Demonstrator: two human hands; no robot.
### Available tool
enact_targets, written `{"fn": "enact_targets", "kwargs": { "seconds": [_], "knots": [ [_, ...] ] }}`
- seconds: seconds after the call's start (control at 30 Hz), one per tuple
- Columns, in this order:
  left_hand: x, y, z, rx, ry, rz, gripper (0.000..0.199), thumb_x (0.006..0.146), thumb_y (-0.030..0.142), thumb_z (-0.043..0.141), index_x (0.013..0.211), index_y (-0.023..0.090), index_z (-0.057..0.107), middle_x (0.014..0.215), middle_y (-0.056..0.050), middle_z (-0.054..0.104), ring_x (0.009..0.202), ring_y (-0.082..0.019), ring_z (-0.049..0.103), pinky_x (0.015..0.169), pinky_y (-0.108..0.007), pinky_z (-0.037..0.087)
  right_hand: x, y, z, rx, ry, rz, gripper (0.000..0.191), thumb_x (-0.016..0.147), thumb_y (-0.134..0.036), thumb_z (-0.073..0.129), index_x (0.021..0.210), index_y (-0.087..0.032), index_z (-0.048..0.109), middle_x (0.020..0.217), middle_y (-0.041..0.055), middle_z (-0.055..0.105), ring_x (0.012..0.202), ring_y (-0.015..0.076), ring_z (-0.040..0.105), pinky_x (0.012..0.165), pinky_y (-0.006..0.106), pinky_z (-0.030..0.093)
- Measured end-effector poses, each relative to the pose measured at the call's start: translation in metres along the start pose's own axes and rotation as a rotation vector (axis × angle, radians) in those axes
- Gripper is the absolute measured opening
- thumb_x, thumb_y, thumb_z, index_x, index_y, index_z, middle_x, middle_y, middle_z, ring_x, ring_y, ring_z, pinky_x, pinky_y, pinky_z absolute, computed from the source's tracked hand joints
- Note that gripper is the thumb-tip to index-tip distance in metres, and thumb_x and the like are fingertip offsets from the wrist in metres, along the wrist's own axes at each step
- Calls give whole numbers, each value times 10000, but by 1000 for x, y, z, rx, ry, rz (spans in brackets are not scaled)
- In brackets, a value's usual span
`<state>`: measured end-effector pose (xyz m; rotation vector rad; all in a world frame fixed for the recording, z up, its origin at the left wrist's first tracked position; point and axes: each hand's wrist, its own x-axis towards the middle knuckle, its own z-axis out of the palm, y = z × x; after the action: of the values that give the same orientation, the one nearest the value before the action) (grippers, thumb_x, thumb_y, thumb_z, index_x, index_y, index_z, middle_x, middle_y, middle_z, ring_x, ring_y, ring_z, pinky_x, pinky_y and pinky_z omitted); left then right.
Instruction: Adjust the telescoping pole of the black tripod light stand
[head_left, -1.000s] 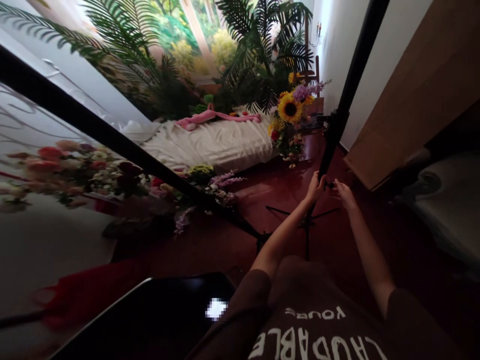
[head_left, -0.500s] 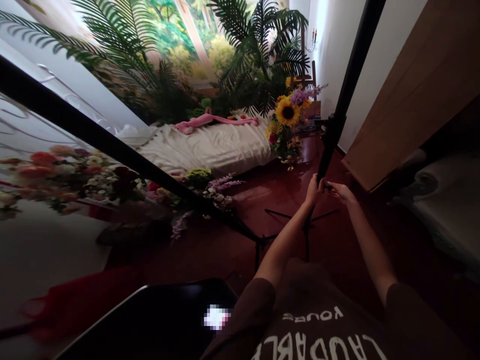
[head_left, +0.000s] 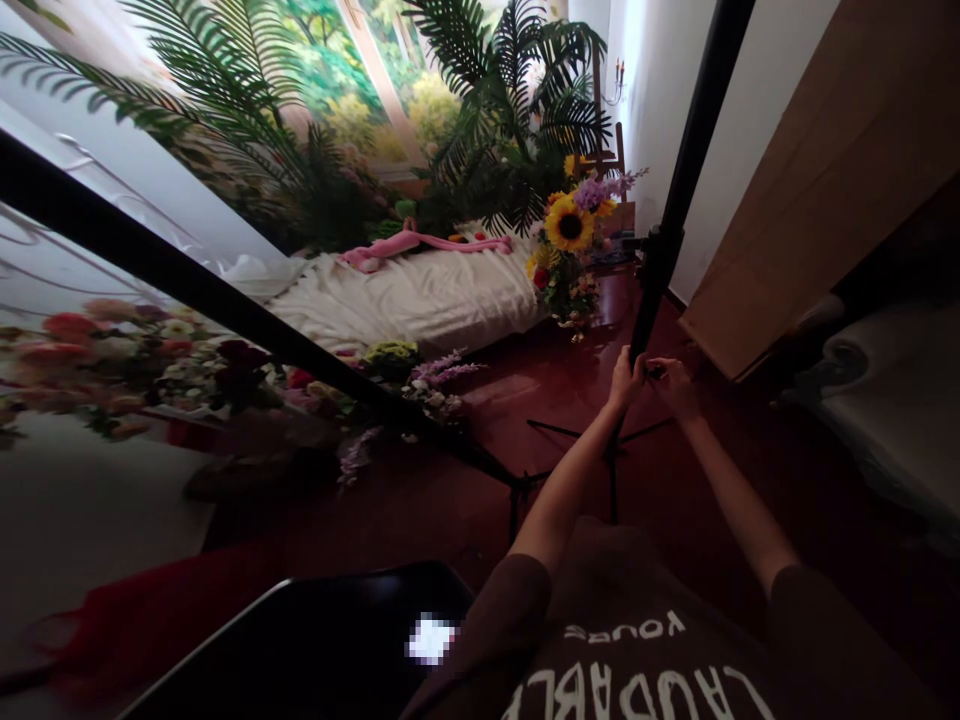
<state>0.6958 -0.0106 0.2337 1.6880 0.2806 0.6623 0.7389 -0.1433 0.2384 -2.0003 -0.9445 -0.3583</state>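
A black pole (head_left: 687, 180) on thin tripod legs rises in front of me, leaning toward the upper right. My left hand (head_left: 625, 378) is wrapped round its lower part. Just to the right, my right hand (head_left: 673, 386) has its fingers bent at a small dark knob (head_left: 655, 371) on the pole's side. Higher up, a black clamp joint (head_left: 660, 245) sits on the same pole. The exact hold of the right fingertips is small and dark.
A second black pole (head_left: 225, 310) slants across the left. Beyond are a white-draped platform (head_left: 420, 295) with a pink plush toy (head_left: 390, 247), sunflowers (head_left: 568, 226) and palm leaves. A brown board (head_left: 795, 200) leans at right; a dark screen (head_left: 300, 640) lies at lower left.
My right hand has turned at the knob, its fingers now more bent and the back of the hand raised. My left hand stays on the pole. The view has shifted slightly.
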Motion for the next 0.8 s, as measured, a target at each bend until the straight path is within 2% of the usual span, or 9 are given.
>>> {"fn": "enact_targets", "kwargs": {
  "seconds": [0.13, 0.3, 0.4, 0.5, 0.57, 0.73, 0.8],
  "knots": [
    [-1, -1, 1, 6, 10, -6, 189, 945, 345, 512, 1057, 195, 542, 858, -47, 643, 805, -171, 629, 781, -284, 479, -5, 3, 8, -332, 35, -126, 319, 997, -384, 417, 1049, -193, 667, 926, 119, 678, 914, 267, 597, 871, 418, 477],
    [0, -4, 2, 7, 12, -1, 180, 947, 348, 510, 1050, 202, 531, 863, -41, 634, 792, -159, 617, 767, -271, 470, -10, 4, 21, -521, 75, -143, 308, 1003, -291, 399, 967, -184, 685, 819, 113, 660, 841, 261, 580, 840, 410, 427],
    [0, -4, 2, 14, 16, -6, 185, 946, 362, 515, 1038, 203, 532, 835, -30, 626, 777, -152, 612, 747, -261, 463, -21, 6, 21, -526, 80, -198, 293, 1000, -245, 405, 969, -187, 690, 873, 118, 691, 862, 243, 597, 841, 391, 426],
    [-1, -5, 1, 11, 9, -4, 207, 948, 385, 508, 1034, 198, 529, 803, -24, 617, 758, -148, 609, 730, -256, 459, -41, 13, 16, -498, 21, -267, 279, 984, -210, 436, 1105, -193, 686, 1131, 139, 703, 961, 229, 613, 887, 383, 430],
    [-1, -4, 1, 5, 8, 3, 220, 950, 397, 499, 1035, 196, 526, 792, -22, 613, 744, -146, 605, 724, -256, 457, -56, 18, 13, -470, -40, -256, 304, 962, -192, 461, 1178, -207, 675, 1243, 139, 674, 1020, 237, 612, 925, 397, 429],
    [-2, -4, 2, -6, 12, 3, 239, 951, 420, 490, 1035, 198, 519, 778, -17, 602, 707, -141, 587, 708, -258, 459, -84, 23, 20, -305, -242, -180, 349, 885, -154, 495, 1150, -297, 671, 1181, 52, 710, 1053, 258, 624, 983, 462, 431],
    [-2, -4, 1, -8, 8, -4, 237, 953, 420, 486, 1032, 199, 518, 773, -16, 601, 702, -140, 585, 702, -255, 459, -86, 18, 24, -259, -238, -105, 355, 867, -155, 496, 1144, -317, 650, 1195, 38, 700, 1068, 270, 622, 984, 491, 437]
  ]
}}
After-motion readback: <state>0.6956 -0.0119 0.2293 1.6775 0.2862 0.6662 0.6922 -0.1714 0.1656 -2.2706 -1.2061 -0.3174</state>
